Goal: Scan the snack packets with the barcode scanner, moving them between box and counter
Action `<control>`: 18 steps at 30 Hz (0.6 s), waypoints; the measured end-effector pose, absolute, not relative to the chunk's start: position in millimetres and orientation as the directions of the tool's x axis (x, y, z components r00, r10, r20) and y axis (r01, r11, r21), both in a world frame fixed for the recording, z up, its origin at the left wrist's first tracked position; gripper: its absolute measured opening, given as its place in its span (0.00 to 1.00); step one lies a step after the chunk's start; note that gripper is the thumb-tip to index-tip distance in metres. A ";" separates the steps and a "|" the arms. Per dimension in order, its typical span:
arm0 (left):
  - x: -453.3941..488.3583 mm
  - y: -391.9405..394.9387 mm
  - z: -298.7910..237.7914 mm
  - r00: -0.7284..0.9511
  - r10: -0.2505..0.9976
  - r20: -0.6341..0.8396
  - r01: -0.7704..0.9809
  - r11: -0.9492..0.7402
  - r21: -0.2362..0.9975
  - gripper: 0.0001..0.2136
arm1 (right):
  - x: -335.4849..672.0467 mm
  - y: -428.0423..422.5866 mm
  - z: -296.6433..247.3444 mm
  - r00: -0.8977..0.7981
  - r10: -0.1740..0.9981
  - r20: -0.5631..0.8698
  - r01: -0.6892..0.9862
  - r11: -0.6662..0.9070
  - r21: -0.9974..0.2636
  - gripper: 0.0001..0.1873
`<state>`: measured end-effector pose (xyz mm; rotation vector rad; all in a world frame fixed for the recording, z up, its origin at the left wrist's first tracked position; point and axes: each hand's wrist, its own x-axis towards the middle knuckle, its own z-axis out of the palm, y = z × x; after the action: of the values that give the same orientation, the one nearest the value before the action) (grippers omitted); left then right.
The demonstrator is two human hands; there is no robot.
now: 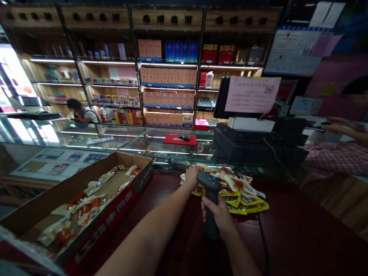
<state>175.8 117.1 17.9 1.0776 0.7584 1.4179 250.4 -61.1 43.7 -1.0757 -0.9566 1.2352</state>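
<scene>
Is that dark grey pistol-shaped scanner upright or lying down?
Upright: the right hand grips the dark grey pistol-shaped scanner around its handle, with its head on top.

This is a shop. Lit wooden wall shelves (168, 66) carry rows of matching tan-and-blue boxes (168, 78), and a long glass-topped display case (149, 134) runs before them. A black monitor (222, 97) bears a pink printed sheet (251, 94) with a square code. A dark grey pistol-shaped barcode scanner (211, 188) and plastic-wrapped food packets (232, 182) show at the dark red tabletop (278, 237).
</scene>
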 end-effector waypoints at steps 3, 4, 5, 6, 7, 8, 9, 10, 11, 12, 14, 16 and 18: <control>169.3 103.7 22.0 0.030 0.965 0.259 -0.271 -0.242 0.932 0.13 | 249.4 -60.6 43.4 0.100 0.995 -0.009 -0.242 0.015 -0.970 0.27; 164.6 98.3 24.4 0.016 0.966 0.260 -0.285 -0.245 0.927 0.13 | 248.2 -60.4 43.1 0.093 0.996 -0.005 -0.236 0.018 -0.972 0.26; 158.4 92.4 27.3 -0.004 0.967 0.256 -0.312 -0.244 0.918 0.14 | 246.5 -60.2 42.9 0.087 0.996 0.001 -0.230 0.021 -0.973 0.26; 150.4 85.7 30.6 -0.029 0.967 0.252 -0.335 -0.247 0.909 0.14 | 244.2 -60.2 42.8 0.080 0.997 0.003 -0.224 0.021 -0.974 0.25; 140.6 78.4 34.4 -0.057 0.966 0.253 -0.343 -0.257 0.903 0.14 | 241.2 -60.4 43.1 0.073 0.997 -0.001 -0.216 0.015 -0.976 0.24; 129.2 70.3 39.0 -0.085 0.962 0.261 -0.334 -0.274 0.902 0.14 | 237.5 -60.9 43.6 0.064 0.998 -0.007 -0.206 0.006 -0.979 0.23; 116.1 61.5 44.2 -0.114 0.954 0.277 -0.308 -0.299 0.903 0.14 | 233.0 -61.5 44.6 0.052 0.999 -0.014 -0.195 -0.004 -0.981 0.23; 101.5 52.0 50.3 -0.143 0.943 0.301 -0.269 -0.329 0.905 0.14 | 227.6 -62.3 46.0 0.037 0.999 -0.020 -0.187 -0.013 -0.982 0.22; 85.6 41.8 57.0 -0.168 0.930 0.328 -0.221 -0.359 0.907 0.14 | 221.5 -63.1 47.6 0.016 1.000 -0.025 -0.183 -0.021 -0.983 0.22; 68.3 31.2 64.2 -0.190 0.916 0.352 -0.167 -0.384 0.908 0.15 | 214.6 -63.9 49.3 -0.006 1.000 -0.025 -0.185 -0.025 -0.982 0.22; 29.6 9.7 79.2 -0.221 0.899 0.379 -0.066 -0.401 0.914 0.14 | 199.6 -65.0 52.4 -0.061 0.998 -0.006 -0.196 -0.018 -0.980 0.22; -15.1 -10.1 92.8 -0.245 0.907 0.342 0.005 -0.351 0.936 0.13 | 184.3 -65.5 54.3 -0.122 0.992 0.028 -0.192 0.004 -0.981 0.22; -64.9 -26.4 102.6 -0.289 0.929 0.231 0.051 -0.226 0.973 0.14 | 170.5 -65.4 54.5 -0.181 0.982 0.052 -0.175 0.020 -0.984 0.22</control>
<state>-64.9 -26.4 102.6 1.2384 1.3211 1.6003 170.5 -65.4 54.5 -0.9600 -1.2280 1.3926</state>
